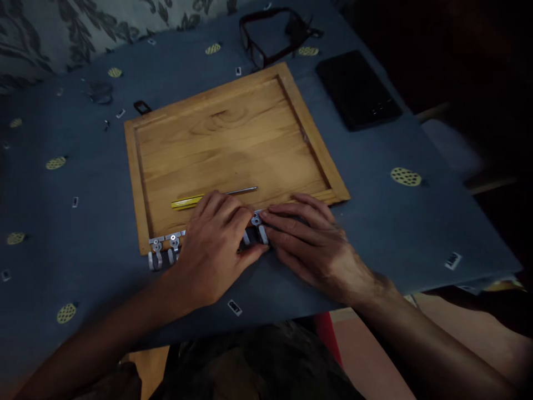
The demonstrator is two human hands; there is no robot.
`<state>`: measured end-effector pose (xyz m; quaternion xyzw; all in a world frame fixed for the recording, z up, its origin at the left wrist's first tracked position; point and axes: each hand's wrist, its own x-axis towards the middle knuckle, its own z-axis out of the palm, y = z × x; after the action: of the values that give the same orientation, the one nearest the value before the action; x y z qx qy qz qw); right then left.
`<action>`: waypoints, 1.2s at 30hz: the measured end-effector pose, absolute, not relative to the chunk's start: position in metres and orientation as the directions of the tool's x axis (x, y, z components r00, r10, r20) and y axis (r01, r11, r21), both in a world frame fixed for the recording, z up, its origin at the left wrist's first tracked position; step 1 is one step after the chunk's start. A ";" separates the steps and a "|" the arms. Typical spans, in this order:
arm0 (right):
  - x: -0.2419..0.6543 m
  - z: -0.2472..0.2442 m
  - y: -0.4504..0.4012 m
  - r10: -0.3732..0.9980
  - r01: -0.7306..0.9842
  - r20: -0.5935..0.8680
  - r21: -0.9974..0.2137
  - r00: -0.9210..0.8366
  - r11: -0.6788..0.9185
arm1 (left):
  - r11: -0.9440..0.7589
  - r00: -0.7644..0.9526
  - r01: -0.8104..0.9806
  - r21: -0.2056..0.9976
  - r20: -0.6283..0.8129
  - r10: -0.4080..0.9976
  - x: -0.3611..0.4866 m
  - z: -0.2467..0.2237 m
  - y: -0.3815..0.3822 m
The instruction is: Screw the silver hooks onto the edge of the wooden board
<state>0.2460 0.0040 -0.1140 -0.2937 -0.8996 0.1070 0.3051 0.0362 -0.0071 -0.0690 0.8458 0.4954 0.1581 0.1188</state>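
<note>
A wooden framed board (233,144) lies on the table with a metal hook rail (156,244) along its near edge. My left hand (216,250) is curled over the middle of that rail, thumb and index finger closing around it near a hook. My right hand (314,244) holds the rail's right end, its fingers pressed together over the board's edge and fingertips beside a hook (262,233). Between the hands one hook and its bracket show; other parts of the rail are covered. A screwdriver (187,202) with a yellow handle rests on the board just beyond my left hand.
A dark blue patterned cloth (95,211) covers the table. Eyeglasses (275,58) lie beyond the board, and a black flat case or device (358,89) is at the far right. A dark loop (142,107) sticks out past the board's far left edge. Patterned fabric (83,33) borders the back.
</note>
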 end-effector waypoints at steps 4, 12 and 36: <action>0.246 -0.112 0.004 0.592 0.471 0.481 -0.360 -0.647 0.806 | -0.483 0.461 0.803 0.349 0.151 0.875 0.036 -0.069 -0.007; 0.246 -0.113 0.003 0.588 0.471 0.496 -0.352 -0.639 0.809 | -0.486 0.464 0.806 0.336 0.149 0.873 0.037 -0.068 -0.006; 0.246 -0.110 0.003 0.583 0.514 0.480 -0.281 -0.656 0.810 | -0.486 0.467 0.809 0.331 0.141 0.873 0.038 -0.067 -0.008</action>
<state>0.2462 0.0033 -0.1100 -0.3021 -0.9078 0.0599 0.2845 0.0378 -0.0081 -0.0674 0.8493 0.4952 0.1467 0.1095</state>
